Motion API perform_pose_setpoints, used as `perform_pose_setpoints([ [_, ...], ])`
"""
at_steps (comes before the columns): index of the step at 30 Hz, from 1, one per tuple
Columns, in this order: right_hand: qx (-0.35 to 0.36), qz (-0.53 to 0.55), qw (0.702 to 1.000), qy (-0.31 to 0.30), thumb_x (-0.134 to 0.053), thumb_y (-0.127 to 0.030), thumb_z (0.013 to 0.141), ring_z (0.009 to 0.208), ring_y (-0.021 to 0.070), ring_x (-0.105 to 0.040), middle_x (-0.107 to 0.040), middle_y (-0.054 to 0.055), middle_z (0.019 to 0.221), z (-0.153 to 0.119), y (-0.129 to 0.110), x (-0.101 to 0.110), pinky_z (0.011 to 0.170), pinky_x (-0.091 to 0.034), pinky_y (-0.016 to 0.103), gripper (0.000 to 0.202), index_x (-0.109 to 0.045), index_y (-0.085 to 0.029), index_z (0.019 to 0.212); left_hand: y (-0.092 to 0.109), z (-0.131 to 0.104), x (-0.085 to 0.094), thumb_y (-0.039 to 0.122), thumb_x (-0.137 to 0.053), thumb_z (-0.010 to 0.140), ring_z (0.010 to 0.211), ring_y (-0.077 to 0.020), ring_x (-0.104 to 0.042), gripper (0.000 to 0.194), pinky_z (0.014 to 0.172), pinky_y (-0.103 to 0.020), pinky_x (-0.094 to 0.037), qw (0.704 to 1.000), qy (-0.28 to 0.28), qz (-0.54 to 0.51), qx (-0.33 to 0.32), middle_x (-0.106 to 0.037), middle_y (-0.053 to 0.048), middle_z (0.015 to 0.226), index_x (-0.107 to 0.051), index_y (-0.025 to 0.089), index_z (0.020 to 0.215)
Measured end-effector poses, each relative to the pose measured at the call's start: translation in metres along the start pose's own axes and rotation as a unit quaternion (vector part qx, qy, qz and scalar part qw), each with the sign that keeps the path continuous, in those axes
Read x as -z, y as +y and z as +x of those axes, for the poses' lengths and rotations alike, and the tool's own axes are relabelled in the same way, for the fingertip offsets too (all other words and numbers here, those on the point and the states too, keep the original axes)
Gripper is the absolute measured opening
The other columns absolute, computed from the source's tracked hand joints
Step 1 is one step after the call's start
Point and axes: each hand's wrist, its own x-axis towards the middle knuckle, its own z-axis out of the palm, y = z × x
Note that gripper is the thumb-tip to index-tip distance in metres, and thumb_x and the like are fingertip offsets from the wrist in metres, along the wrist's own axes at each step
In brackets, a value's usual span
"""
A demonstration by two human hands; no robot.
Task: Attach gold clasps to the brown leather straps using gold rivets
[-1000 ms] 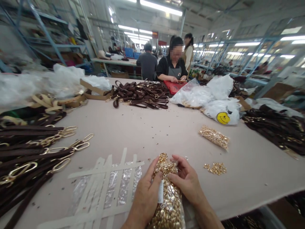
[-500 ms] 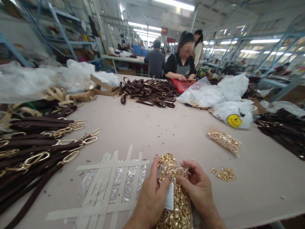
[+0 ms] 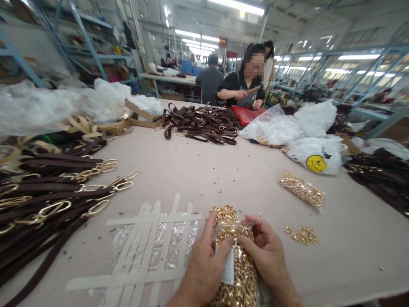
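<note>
A clear plastic bag of small gold metal pieces point(image 3: 241, 277) lies on the table right in front of me, with a white printed label on it. My left hand point(image 3: 206, 256) grips the bag's left side, thumb pressed on top near the label. On the other side my right hand point(image 3: 266, 251) pinches the bag's upper part between thumb and curled fingers. Just beyond the bag's far end is a loose heap of gold pieces point(image 3: 225, 213). Which fingers hold the plastic underneath is hidden.
Brown straps with gold clasps point(image 3: 57, 204) lie at left; more straps point(image 3: 201, 123) are piled at the back. A second bag of gold pieces point(image 3: 302, 191) and a small loose pile point(image 3: 303, 235) lie right. Tape strips point(image 3: 153, 238) cover plastic. A co-worker point(image 3: 246, 81) holds a hammer-like tool.
More gold pieces lie loose beyond the bag's far end. My hands stay on the bag, nearly in place. Across the table, the co-worker has raised the tool.
</note>
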Motion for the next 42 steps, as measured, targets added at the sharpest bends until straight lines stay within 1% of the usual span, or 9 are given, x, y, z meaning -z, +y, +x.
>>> perform_pose_setpoints([
  [4, 0.026, -0.005, 1.0, 0.01, -0.079, -0.024, 0.077, 0.094, 0.016, -0.065, -0.069, 0.001, 0.101, -0.001, 0.001, 0.002, 0.085, -0.054, 0.025, 0.035, -0.065, -0.027, 0.108, 0.0, 0.0, -0.002, 0.037, -0.065, 0.088, 0.128, -0.0281, -0.054, 0.079, 0.113, -0.044, -0.038, 1.0, -0.021, 0.02, -0.006, -0.058, -0.013, 0.14, -0.025, 0.02, 0.153],
  [10, 0.011, 0.0, 1.0, 0.005, -0.079, -0.025, 0.076, 0.096, 0.017, -0.065, -0.069, 0.002, 0.103, 0.003, 0.0, 0.001, 0.085, -0.054, 0.026, 0.035, -0.065, -0.026, 0.108, -0.009, 0.003, -0.006, 0.03, -0.061, 0.09, 0.131, -0.022, -0.051, 0.069, 0.117, -0.039, -0.033, 0.999, -0.035, -0.022, 0.0, -0.056, -0.003, 0.143, -0.03, 0.03, 0.151],
  [14, 0.018, 0.0, 1.0, 0.009, -0.08, -0.027, 0.075, 0.096, 0.018, -0.065, -0.07, 0.003, 0.102, 0.004, -0.002, 0.001, 0.087, -0.055, 0.028, 0.036, -0.066, -0.026, 0.108, -0.009, 0.004, -0.007, 0.027, -0.06, 0.09, 0.139, -0.0199, -0.041, 0.064, 0.12, -0.037, -0.025, 0.999, -0.02, -0.025, -0.013, -0.049, 0.0, 0.149, -0.035, 0.031, 0.149],
  [16, 0.022, 0.0, 1.0, 0.021, -0.081, -0.027, 0.074, 0.094, 0.0174, -0.066, -0.07, 0.003, 0.1, 0.004, -0.003, 0.0, 0.084, -0.055, 0.028, 0.035, -0.067, -0.026, 0.107, -0.006, 0.002, -0.007, 0.03, -0.061, 0.089, 0.135, -0.0221, -0.046, 0.068, 0.118, -0.039, -0.029, 0.999, -0.015, -0.03, -0.006, -0.052, -0.004, 0.147, -0.032, 0.028, 0.151],
  [20, 0.036, 0.014, 0.998, 0.048, -0.082, -0.027, 0.074, 0.088, 0.0163, -0.067, -0.07, 0.002, 0.097, 0.003, -0.003, 0.0, 0.079, -0.057, 0.026, 0.031, -0.069, -0.026, 0.102, 0.003, 0.0, -0.007, 0.042, -0.061, 0.089, 0.104, -0.0273, -0.068, 0.073, 0.1, -0.042, -0.049, 0.998, 0.005, -0.053, 0.04, -0.068, -0.013, 0.125, -0.032, 0.019, 0.151],
  [24, 0.018, 0.026, 0.999, 0.036, -0.082, -0.027, 0.074, 0.093, 0.0188, -0.067, -0.07, 0.004, 0.102, 0.003, -0.001, 0.001, 0.083, -0.057, 0.029, 0.036, -0.067, -0.025, 0.106, 0.006, 0.001, -0.007, 0.044, -0.06, 0.088, 0.101, -0.0271, -0.068, 0.066, 0.093, -0.039, -0.052, 0.995, 0.023, -0.087, 0.041, -0.07, -0.013, 0.122, -0.042, 0.018, 0.146],
  [30, -0.035, 0.042, 0.998, -0.023, -0.081, -0.024, 0.074, 0.11, 0.0236, -0.064, -0.066, 0.007, 0.12, 0.002, -0.007, -0.005, 0.095, -0.055, 0.038, 0.054, -0.058, -0.026, 0.124, 0.0, 0.004, -0.003, 0.047, -0.059, 0.088, 0.091, -0.0254, -0.07, 0.073, 0.091, -0.041, -0.052, 0.991, 0.024, -0.122, 0.047, -0.071, -0.015, 0.117, -0.035, 0.017, 0.15],
  [38, -0.03, 0.061, 0.997, 0.021, -0.083, -0.026, 0.072, 0.098, 0.0202, -0.067, -0.071, 0.004, 0.107, 0.005, -0.005, -0.002, 0.088, -0.055, 0.033, 0.046, -0.064, -0.025, 0.114, 0.005, 0.004, -0.004, 0.056, -0.058, 0.088, 0.071, -0.0216, -0.069, 0.084, 0.067, -0.031, -0.054, 0.995, -0.016, -0.074, 0.068, -0.076, -0.01, 0.093, -0.024, 0.014, 0.154],
  [42, -0.018, 0.078, 0.997, 0.007, -0.083, -0.025, 0.073, 0.095, 0.0175, -0.066, -0.07, 0.002, 0.103, 0.004, -0.004, 0.001, 0.086, -0.055, 0.03, 0.042, -0.066, -0.027, 0.112, 0.006, 0.001, -0.007, 0.05, -0.056, 0.089, 0.087, -0.024, -0.071, 0.073, 0.081, -0.035, -0.055, 0.995, 0.001, -0.081, 0.054, -0.075, -0.009, 0.105, -0.032, 0.019, 0.151],
])
